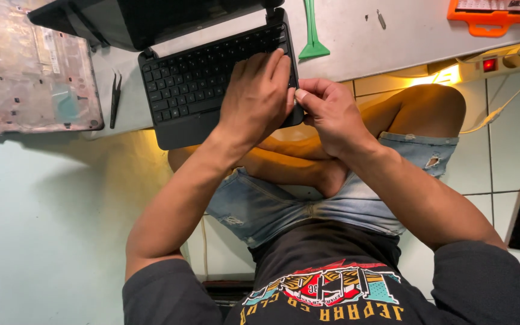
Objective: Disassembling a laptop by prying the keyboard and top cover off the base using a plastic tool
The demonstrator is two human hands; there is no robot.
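Black laptop [212, 78] sits open at the desk [356, 36] front edge, base overhanging the lap; left hand [257, 96] lies flat on the keyboard's right side, fingers released and spread, holding it down. Right hand [329, 114] at the base's right edge, fingers pinched on something too small to identify. Tweezers [115, 96] and bare bottom cover [31, 66] left of it, green pry tool [313, 33] behind.

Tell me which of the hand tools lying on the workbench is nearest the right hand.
The green plastic pry tool, lying just above the laptop's right corner, is closest to the right hand. The black tweezers lie left of the laptop, past the left hand.
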